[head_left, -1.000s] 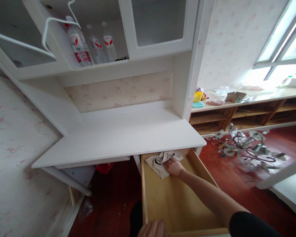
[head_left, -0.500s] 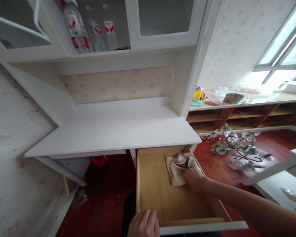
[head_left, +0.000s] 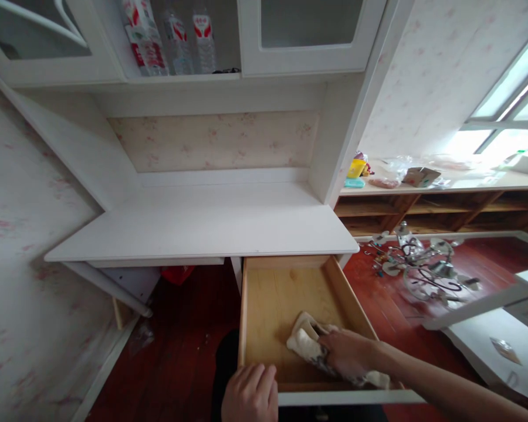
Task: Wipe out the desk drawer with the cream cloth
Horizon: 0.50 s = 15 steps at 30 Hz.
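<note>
Head view, right hand: the right hand point(head_left: 345, 353) was inside the open drawer point(head_left: 273, 299), near its front. Its fingers were curled down on a cloth point(head_left: 310, 347) and pressed it flat on the drawer floor.
Head view, cloth: the cloth was pale with dark marks. It lay bunched up at the front right part of the drawer, and part of it stuck out under the wrist.
Head view, left hand: the left hand point(head_left: 250, 394) was at the front edge of the drawer, on the left side. Its fingers were bent over the edge, and they seemed to grip it, but the bottom of the picture cut the hand off, so I could not be sure.
Head view, drawer: it was made of light wood and was pulled out from under the white desk point(head_left: 202, 225).
Head view, up high: three water bottles point(head_left: 176, 35) stood in a row on a shelf over the desk.
Head view, floor: the floor point(head_left: 189, 328) was dark red wood. A lamp with curly metal arms point(head_left: 422, 266) lay on it to the right.
Head view, far right: a long low shelf point(head_left: 440, 199) ran under the window, with small things on top.
</note>
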{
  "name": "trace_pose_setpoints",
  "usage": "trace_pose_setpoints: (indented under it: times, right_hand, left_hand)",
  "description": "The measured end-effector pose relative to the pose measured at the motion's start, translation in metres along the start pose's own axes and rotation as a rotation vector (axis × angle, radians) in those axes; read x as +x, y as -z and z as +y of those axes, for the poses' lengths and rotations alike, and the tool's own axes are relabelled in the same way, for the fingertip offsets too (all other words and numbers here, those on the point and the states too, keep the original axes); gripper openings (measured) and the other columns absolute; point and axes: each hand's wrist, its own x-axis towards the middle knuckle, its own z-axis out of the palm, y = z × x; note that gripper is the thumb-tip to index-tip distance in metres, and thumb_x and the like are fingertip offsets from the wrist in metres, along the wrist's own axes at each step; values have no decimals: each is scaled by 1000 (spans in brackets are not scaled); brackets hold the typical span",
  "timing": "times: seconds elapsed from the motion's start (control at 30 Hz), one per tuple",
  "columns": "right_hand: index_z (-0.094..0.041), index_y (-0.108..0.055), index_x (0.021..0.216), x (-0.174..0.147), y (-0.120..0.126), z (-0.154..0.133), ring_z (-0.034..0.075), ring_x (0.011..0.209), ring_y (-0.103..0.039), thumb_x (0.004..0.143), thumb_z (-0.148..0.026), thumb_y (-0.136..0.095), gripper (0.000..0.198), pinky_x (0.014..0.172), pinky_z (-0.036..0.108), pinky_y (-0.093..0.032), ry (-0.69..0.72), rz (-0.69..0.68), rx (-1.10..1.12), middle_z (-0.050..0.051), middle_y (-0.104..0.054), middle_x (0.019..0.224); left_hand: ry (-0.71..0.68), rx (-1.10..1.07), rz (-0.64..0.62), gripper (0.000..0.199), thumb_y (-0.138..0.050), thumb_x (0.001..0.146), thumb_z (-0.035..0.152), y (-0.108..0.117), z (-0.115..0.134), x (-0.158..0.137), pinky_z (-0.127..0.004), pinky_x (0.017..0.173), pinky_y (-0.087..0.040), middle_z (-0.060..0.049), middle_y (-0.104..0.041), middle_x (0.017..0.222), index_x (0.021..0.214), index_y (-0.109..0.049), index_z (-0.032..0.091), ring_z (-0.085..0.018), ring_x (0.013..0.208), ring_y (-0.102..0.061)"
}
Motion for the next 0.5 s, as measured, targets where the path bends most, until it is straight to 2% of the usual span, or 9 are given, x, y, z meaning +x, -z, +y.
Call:
trace_pose_setpoints:
  times: [0.07,0.17,0.2,0.27,0.37,0.4,0.43,0.5]
  right_hand:
    - [-22,-63,62,17,4,-38,24,64,-66,61,-22,-56,7,55,30,-44,20,-99,164,8,-68,65]
    - [-22,-62,64,43,-5,-99,25,74,-66,63,-20,-54,8,61,30,-44,-73,-69,508,8,-70,74]
    - [-21,-62,65,51,-10,-116,24,74,-66,63,-20,-54,9,61,29,-44,-85,-77,559,7,-70,75]
    - [-19,-62,65,64,-19,-142,23,73,-66,63,-20,-51,11,60,27,-44,-173,-122,796,6,-69,73]
    - [-17,-62,68,76,-22,-155,23,72,-67,63,-18,-48,16,60,27,-47,-318,-194,1224,5,-67,67]
    - [-16,-63,70,78,-19,-153,23,73,-67,64,-18,-47,17,61,27,-48,-341,-186,1294,5,-67,67]
    - [-15,-63,73,80,-14,-149,23,74,-68,66,-18,-47,18,63,28,-49,-352,-153,1303,5,-68,68]
    - [-15,-63,80,79,1,-142,24,81,-67,72,-21,-47,19,69,29,-49,-330,-2,1167,6,-70,77]
  left_hand:
    - [0,-7,3,20,-45,85,11,0,-1,-1,-28,60,-40,0,-57,60,83,-62,22,-13,57,-54]
    - [-19,-15,12,20,-45,83,10,2,-4,-4,-28,59,-40,1,-55,59,82,-61,22,-14,55,-54]
    - [-30,-19,21,20,-45,83,9,3,-5,-4,-28,58,-40,1,-55,58,80,-60,22,-14,54,-53]
    - [-48,-33,49,20,-44,83,9,7,-6,-3,-27,56,-39,1,-53,56,77,-59,22,-13,52,-52]
    - [-38,-48,101,22,-44,84,9,11,-6,-3,-27,54,-37,1,-52,55,77,-60,21,-13,50,-51]
    - [-30,-47,110,22,-43,84,9,12,-5,-3,-27,54,-37,1,-53,55,79,-61,21,-13,50,-51]
    - [-24,-45,120,23,-43,84,9,12,-5,-4,-27,55,-38,1,-53,55,80,-62,21,-13,50,-52]
    - [-8,-36,140,23,-43,84,10,11,-3,-5,-28,57,-39,1,-55,56,80,-62,22,-13,51,-53]
